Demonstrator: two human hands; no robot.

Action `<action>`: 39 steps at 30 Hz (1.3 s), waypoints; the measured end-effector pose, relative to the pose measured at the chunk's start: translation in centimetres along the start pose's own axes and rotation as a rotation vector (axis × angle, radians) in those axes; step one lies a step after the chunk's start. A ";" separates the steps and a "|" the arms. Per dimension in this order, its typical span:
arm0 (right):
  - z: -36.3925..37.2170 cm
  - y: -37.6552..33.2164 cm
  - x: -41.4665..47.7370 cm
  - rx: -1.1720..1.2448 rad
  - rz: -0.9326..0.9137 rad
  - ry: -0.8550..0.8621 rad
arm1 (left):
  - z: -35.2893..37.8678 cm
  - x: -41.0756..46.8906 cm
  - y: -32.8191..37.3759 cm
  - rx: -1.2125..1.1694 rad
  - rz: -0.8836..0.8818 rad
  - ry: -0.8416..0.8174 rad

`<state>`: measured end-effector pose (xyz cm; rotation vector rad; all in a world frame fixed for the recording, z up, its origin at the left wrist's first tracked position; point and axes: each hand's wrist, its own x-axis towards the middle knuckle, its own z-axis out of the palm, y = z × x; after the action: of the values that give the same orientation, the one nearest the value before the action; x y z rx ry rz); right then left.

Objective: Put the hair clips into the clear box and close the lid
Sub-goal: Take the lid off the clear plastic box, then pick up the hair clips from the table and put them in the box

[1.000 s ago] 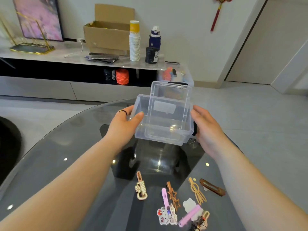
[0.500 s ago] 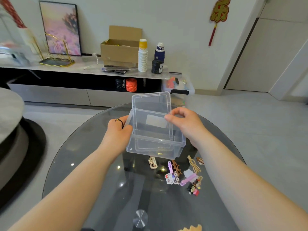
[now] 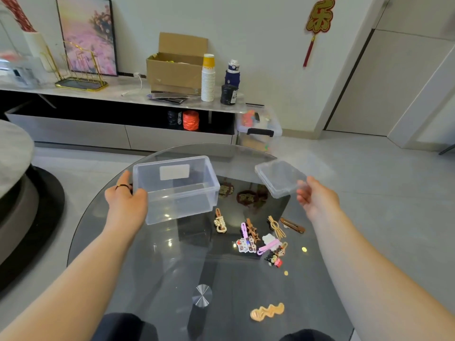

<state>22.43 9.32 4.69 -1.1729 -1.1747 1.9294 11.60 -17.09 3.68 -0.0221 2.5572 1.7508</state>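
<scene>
My left hand [image 3: 126, 201] grips the left end of the clear box [image 3: 181, 193], which is open and empty, held just above the round glass table [image 3: 172, 267]. My right hand [image 3: 317, 198] holds the detached clear lid [image 3: 279, 178] out to the right, apart from the box. Several hair clips [image 3: 258, 238] lie in a cluster on the glass between my forearms: a cream one, a brown star one, pink ones, a tan looped one and a brown bar. A wavy orange clip [image 3: 267, 311] lies alone nearer to me.
A low sideboard [image 3: 118, 94] along the wall carries a cardboard box [image 3: 176, 67], a paper cup stack [image 3: 208, 78] and a blue bottle [image 3: 232, 73]. A storage bin [image 3: 259, 130] stands on the floor behind the table. A dark round furniture piece [image 3: 22, 205] is at left.
The lid came off the box: my right hand carried it away to the right. My left hand moved the box to the left. The view drew back.
</scene>
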 end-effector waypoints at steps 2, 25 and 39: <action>-0.7 1.2 0.9 -0.037 0.048 0.038 | 0.1 0.1 -0.4 -0.002 -0.048 0.035; -3.6 5.9 -1.3 -1.338 -0.324 -0.429 | 0.8 -3.7 -2.5 0.504 0.039 -0.030; -3.9 9.5 -4.0 -1.594 -0.755 -0.395 | 1.0 -6.4 -3.7 0.399 0.103 -0.182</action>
<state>27.37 3.37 -3.21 -0.6344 -2.9743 0.3740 18.20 -17.58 0.15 0.2717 2.7543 1.1724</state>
